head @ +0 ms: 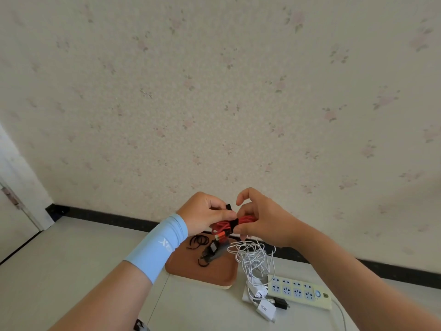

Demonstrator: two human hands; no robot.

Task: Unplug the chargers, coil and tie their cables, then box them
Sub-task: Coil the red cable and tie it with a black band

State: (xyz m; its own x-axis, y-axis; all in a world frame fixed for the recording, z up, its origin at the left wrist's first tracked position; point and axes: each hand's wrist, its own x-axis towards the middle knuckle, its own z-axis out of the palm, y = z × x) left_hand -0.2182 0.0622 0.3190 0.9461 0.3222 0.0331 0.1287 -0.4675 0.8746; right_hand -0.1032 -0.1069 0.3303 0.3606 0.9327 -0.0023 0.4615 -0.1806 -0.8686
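Observation:
Both hands hold a coiled red cable (223,226) up in the air above the floor. A black strap (235,222) wraps round the middle of the coil. My left hand (205,212) pinches the strap and coil from the left. My right hand (259,217) grips the coil's right end, index finger raised. Below the hands lies a tangle of white cables (254,255) with white charger bricks (266,309) and a small black charger (281,303). A black charger (210,252) sits on the brown tray.
A brown tray (191,268) lies on the pale floor with loose black ties (199,241) on it. A yellow-white power strip (300,291) lies to the right, all its sockets bare. A wallpapered wall with dark skirting stands behind. A door is at far left.

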